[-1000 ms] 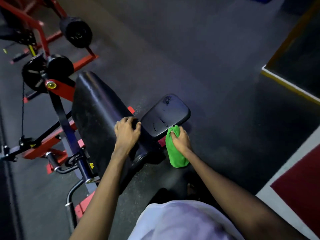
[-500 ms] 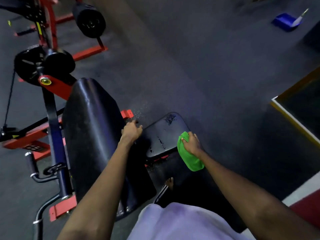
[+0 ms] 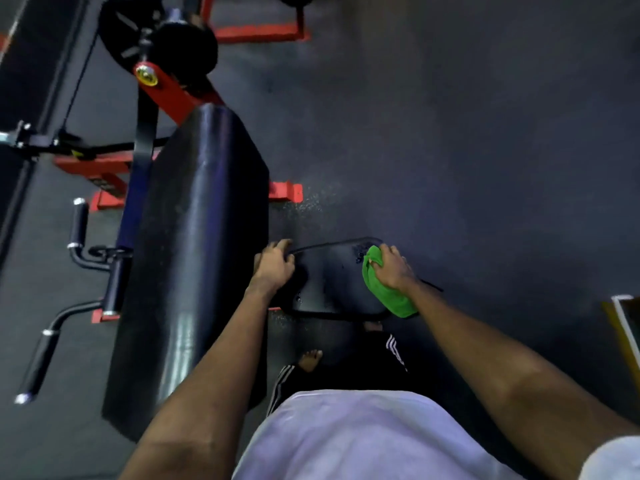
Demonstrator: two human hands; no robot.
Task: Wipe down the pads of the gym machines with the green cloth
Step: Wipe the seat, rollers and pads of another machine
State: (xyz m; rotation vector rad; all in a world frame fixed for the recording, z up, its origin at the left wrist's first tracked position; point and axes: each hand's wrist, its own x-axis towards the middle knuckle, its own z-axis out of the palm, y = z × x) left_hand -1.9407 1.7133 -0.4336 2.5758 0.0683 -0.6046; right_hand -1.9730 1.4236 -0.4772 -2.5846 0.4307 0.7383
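A small black seat pad (image 3: 332, 282) with wet marks lies below me, beside a long black back pad (image 3: 194, 244) on the left. My right hand (image 3: 389, 270) presses the green cloth (image 3: 386, 289) onto the seat pad's far right corner; the cloth hangs over the right edge. My left hand (image 3: 273, 265) grips the seat pad's left edge, in the gap next to the long pad.
The red and black machine frame (image 3: 166, 88) carries black weight plates (image 3: 173, 39) at the top left. Black padded handles (image 3: 38, 365) stick out at the left. My bare foot (image 3: 310, 360) stands under the seat. Grey rubber floor spreads to the right, with a yellow-edged platform (image 3: 623, 327) at the far right.
My head has tilted down and closer over the seat. My right hand has slid the cloth from the seat's near right edge up to its far right corner. The left hand stays at the seat's left edge.
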